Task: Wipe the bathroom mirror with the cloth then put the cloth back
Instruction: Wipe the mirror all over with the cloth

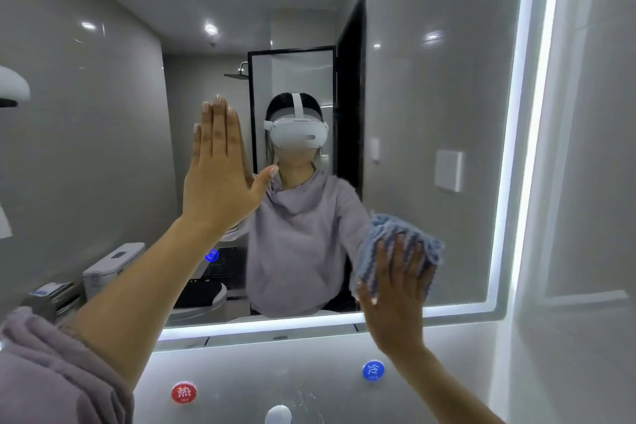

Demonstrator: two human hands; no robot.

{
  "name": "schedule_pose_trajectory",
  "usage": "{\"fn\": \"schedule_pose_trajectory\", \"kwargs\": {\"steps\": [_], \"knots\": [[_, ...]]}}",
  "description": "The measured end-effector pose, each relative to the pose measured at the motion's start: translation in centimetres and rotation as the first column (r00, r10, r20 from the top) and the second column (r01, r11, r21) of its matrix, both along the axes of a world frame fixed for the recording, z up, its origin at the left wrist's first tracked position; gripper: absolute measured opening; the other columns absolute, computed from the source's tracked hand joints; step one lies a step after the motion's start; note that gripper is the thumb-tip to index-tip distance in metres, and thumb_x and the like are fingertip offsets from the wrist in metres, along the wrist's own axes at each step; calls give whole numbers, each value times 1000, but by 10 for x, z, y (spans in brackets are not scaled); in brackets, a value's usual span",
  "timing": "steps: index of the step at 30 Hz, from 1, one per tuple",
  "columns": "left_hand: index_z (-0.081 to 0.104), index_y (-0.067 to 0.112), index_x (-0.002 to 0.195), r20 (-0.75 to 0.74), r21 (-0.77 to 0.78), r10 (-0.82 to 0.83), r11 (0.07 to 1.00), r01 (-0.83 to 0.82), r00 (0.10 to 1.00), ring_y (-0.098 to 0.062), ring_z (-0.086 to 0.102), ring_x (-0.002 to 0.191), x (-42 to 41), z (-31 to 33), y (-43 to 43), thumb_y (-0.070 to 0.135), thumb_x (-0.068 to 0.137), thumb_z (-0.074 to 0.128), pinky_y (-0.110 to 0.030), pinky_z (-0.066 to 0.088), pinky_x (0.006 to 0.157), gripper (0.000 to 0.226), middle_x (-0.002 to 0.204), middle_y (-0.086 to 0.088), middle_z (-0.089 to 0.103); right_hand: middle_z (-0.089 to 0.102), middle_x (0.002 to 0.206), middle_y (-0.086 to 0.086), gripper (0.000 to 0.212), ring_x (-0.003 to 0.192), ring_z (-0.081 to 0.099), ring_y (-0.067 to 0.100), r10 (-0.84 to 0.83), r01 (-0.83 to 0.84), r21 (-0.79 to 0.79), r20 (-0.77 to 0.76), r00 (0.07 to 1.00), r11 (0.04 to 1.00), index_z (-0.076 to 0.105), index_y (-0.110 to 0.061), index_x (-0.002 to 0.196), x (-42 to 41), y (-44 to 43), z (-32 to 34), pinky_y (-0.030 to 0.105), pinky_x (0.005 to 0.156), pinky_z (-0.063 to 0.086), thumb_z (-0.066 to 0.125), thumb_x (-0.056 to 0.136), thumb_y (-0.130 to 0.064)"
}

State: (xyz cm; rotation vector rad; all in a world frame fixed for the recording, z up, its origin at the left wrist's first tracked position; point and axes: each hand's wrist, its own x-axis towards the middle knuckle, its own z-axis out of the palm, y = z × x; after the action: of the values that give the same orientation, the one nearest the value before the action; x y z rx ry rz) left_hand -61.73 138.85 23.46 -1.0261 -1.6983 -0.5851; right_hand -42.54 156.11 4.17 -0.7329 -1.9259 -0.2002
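Note:
The bathroom mirror (430, 113) fills most of the view, edged by a lit white strip. My left hand (220, 169) lies flat against the glass at the middle left, fingers straight and together, thumb out. My right hand (395, 286) presses a blue ribbed cloth (401, 234) onto the glass near the mirror's lower right corner. The fingers are spread over the cloth, which bunches above and around them. The reflection shows a person in a grey top and a white headset.
Below the mirror a grey wall panel carries a red hot-water sticker (183, 392) and a blue cold-water sticker (373, 370). A white tap top (278, 415) shows at the bottom edge. A tiled wall (592, 182) stands close on the right.

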Motion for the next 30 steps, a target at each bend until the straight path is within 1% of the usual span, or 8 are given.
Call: {"fn": "schedule_pose_trajectory", "kwargs": {"steps": [2,5,8,10,12,16,21,30], "knots": [[-8,-1,147,1,-2,-2,1000,2,1000,-31,-11,146,0,0,0,65,88,28,-34,-11,118,96,158,-20,-10,-3,162,13,69,147,1,41,48,-48,39,13,999,998,7,-14,154,-16,-15,-9,56,118,2,23,98,-51],[-9,-1,147,4,-8,-3,1000,3,1000,-30,-12,146,1,0,-1,65,89,29,-37,-8,119,95,158,-20,-11,-5,163,7,74,149,-3,34,107,-113,111,53,993,987,2,-18,155,-34,-32,-19,55,118,5,34,95,-47],[-9,-1,147,11,-11,-5,1000,5,1000,-31,-11,146,1,-1,-1,63,89,30,-41,-4,120,95,158,-20,-11,2,163,2,73,150,1,30,133,-148,158,97,986,976,10,-22,155,-44,-45,-25,56,118,7,41,93,-45],[-9,-1,147,12,-15,-7,1000,7,1000,-31,-11,146,1,0,-2,64,89,30,-41,-4,120,96,158,-20,-10,8,163,2,70,150,4,30,122,-144,182,126,985,973,17,-22,154,-46,-46,-26,54,119,4,42,94,-45],[-9,-1,147,7,-19,-4,1000,4,1000,-32,-10,146,1,0,-2,65,89,28,-42,-3,120,95,158,-21,-10,10,163,2,68,150,5,29,120,-147,189,144,982,971,17,-23,154,-44,-43,-27,53,120,3,40,95,-47],[-9,0,147,3,-18,-4,1000,4,1000,-31,-11,146,0,0,-2,66,88,26,-41,-4,120,95,158,-20,-10,9,163,-2,63,150,8,24,136,-172,187,189,973,967,14,-28,154,-36,-33,-26,53,118,10,35,98,-45],[-10,1,148,6,-17,-5,1000,6,1000,-30,-11,146,0,0,-2,66,89,27,-38,-7,119,95,158,-19,-10,9,162,-4,55,150,8,24,124,-165,178,220,968,970,15,-30,154,-18,-14,-30,54,117,14,24,101,-44],[-10,1,148,1,-5,6,1000,-6,1000,-31,-10,147,1,0,-1,64,89,30,-34,-11,118,95,158,-20,-8,1,163,-2,56,149,6,28,45,-69,110,203,978,991,7,-28,154,52,47,-40,56,117,12,18,102,-46]]}}
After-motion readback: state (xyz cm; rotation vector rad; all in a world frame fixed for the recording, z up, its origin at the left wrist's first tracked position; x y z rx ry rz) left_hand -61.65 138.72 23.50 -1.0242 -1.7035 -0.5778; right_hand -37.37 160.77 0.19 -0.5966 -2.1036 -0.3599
